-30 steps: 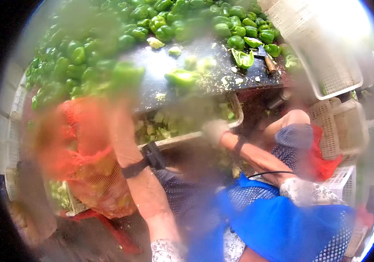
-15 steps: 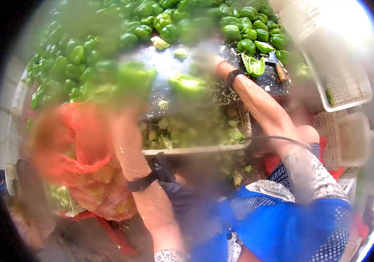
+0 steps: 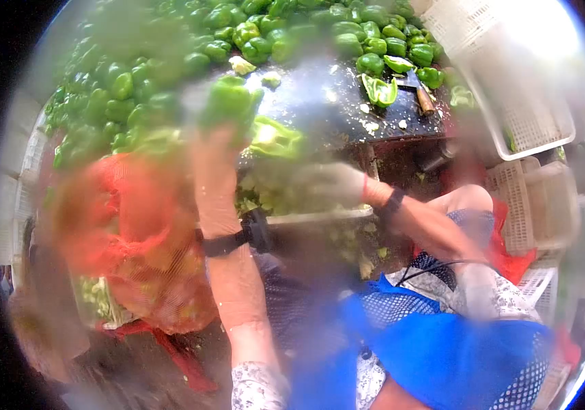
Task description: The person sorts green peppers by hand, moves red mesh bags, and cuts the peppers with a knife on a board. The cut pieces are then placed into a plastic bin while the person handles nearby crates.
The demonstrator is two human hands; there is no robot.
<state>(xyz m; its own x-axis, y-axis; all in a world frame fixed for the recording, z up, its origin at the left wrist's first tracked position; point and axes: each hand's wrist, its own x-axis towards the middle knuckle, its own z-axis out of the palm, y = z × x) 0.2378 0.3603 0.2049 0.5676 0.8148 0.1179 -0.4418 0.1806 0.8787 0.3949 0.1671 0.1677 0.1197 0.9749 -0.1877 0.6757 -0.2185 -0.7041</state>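
Observation:
My left hand (image 3: 212,140) is blurred at the near left of the dark work surface (image 3: 306,89). It holds a green bell pepper (image 3: 229,102), whose details are smeared. A cut-open bell pepper (image 3: 273,139) lies beside it, pale inside facing up. Over the tray (image 3: 326,215) of pepper scraps hovers my right hand (image 3: 337,183), in what looks like a pale glove; motion smears its fingers, so anything in them is hidden. Farther right, a pepper half (image 3: 379,90) rests near a knife (image 3: 425,101) with a wooden handle.
A large heap of green bell peppers (image 3: 374,44) covers the back and left. Pepper cores (image 3: 242,65) and seeds dot the surface. A red mesh sack (image 3: 162,280) stands at left. White plastic crates (image 3: 538,147) are stacked at right.
My right hand has come back from the work surface toward me, over the scrap tray. My left hand has moved slightly right and up with the pepper.

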